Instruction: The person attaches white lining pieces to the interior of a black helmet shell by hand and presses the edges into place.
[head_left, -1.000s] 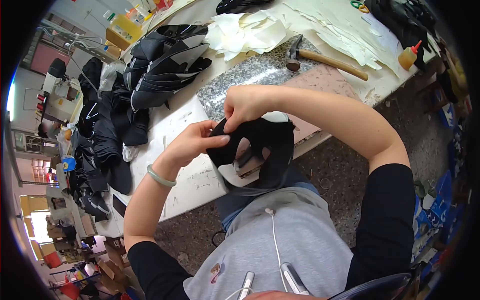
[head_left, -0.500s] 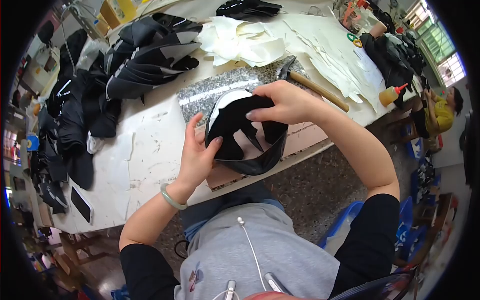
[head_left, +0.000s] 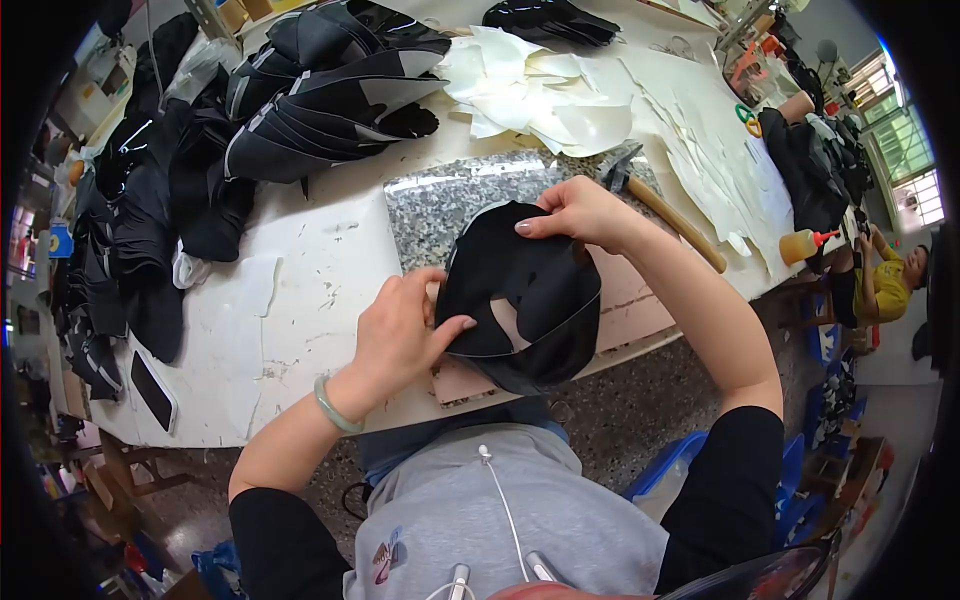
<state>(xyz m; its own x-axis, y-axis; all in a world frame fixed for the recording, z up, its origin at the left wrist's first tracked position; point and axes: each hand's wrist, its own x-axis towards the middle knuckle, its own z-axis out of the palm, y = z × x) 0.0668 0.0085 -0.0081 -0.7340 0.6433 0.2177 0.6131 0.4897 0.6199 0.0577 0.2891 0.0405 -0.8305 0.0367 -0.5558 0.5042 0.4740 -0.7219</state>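
Note:
A black shoe upper [head_left: 555,310], curved into an open loop with a pale edge at its far side, is between my two hands over the table's front edge. My left hand [head_left: 400,325] grips its left side, thumb on the inner face and fingers behind. At the top rim, my right hand [head_left: 580,215] pinches the material between thumb and fingers. Beneath lies a speckled stone slab [head_left: 425,210], with a pinkish board [head_left: 630,300] nearer me. A hammer [head_left: 670,220] with a wooden handle rests just right of my right hand.
Stacked black uppers [head_left: 310,125] lie at the back left, and more black pieces [head_left: 150,240] at far left. White cut pieces [head_left: 545,90] spread behind the slab. A phone [head_left: 153,392], a glue bottle [head_left: 800,246] and scissors [head_left: 747,120] are around. A person in yellow [head_left: 885,285] sits far right.
The shoe upper has turned and opened, so its dark inner face shows more and the pale edge less. Both hands keep their hold. The whole view has shifted slightly.

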